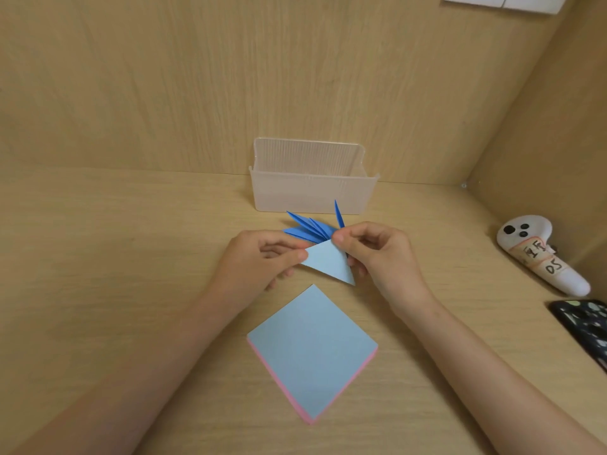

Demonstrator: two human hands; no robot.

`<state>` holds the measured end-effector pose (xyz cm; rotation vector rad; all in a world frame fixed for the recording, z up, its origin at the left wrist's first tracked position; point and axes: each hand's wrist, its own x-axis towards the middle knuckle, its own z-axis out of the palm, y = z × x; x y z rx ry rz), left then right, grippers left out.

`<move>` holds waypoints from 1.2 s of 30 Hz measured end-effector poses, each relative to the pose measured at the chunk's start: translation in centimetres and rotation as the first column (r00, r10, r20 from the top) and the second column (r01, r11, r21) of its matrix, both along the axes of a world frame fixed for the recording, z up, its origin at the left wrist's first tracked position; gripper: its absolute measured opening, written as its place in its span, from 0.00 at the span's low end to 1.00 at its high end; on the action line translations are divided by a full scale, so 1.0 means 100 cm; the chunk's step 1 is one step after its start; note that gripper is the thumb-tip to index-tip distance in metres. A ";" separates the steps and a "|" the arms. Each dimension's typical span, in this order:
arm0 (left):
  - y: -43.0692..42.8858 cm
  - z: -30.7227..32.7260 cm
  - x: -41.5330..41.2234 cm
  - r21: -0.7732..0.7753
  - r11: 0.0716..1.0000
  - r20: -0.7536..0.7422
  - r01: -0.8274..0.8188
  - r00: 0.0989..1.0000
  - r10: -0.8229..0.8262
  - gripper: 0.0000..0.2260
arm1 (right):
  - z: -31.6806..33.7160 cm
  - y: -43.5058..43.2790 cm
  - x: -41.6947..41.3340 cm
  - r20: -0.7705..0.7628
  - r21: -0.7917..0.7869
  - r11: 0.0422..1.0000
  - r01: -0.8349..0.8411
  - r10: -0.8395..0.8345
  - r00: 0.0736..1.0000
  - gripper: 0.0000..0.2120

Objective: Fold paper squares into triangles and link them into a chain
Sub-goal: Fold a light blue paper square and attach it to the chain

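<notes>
A taped label (542, 259) is seen on the white controller (525, 234), right of the clear plastic box (312, 192). Of its handwriting, only "DS" can be read.

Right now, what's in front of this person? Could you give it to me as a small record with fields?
Left hand: pinches the left corner of the light blue triangle
Right hand: pinches the triangle's top corner
Dark blue folded pieces: fan out just behind the hands; whether either hand holds them cannot be told
Paper stack: light blue on top, pink edges, nearer the person
Clear plastic box: behind the hands, by the wall
Far right: white controller, dark patterned phone
Surface: wooden table
</notes>
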<state>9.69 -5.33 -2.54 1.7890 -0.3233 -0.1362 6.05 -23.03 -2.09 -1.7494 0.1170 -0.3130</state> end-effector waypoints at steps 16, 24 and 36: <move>0.012 -0.002 0.013 -0.036 0.959 0.094 -0.280 0.955 0.282 0.09 | -0.005 -0.004 -0.006 -0.181 -0.700 0.592 -0.398 0.392 0.902 0.24; 0.004 0.000 0.005 -0.001 0.986 0.186 -0.164 0.969 0.162 0.05 | -0.003 -0.003 -0.008 -0.190 -0.682 0.582 -0.442 0.442 0.876 0.19; 0.000 0.002 -0.001 0.068 0.998 0.151 -0.005 0.989 -0.006 0.05 | 0.005 0.002 -0.011 -0.227 -0.447 0.764 -0.464 0.405 0.886 0.06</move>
